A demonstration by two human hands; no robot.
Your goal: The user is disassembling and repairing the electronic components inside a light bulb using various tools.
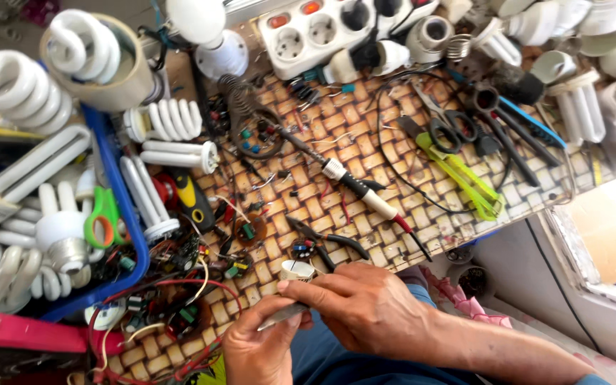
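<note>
Both hands, left hand [262, 346] and right hand [361, 306], pinch a small metal strip [281, 315] at the table edge [422, 260]; pliers [326, 242] and soldering iron [354, 187] lie just beyond.

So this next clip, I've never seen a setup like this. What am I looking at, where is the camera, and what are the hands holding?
There is no machine here: a person works with bare hands, filmed by one camera worn on the head, looking down. The left hand and right hand meet at the bench's near edge, together pinching a thin grey strip; what it is I cannot tell. Just beyond them stands a small white ring. The bench has a woven mat strewn with small electronic parts. On it lie a soldering iron, pliers, black scissors and yellow-green tweezers. A blue tray at left holds spiral lamps. A power strip sits at the far edge.
</note>
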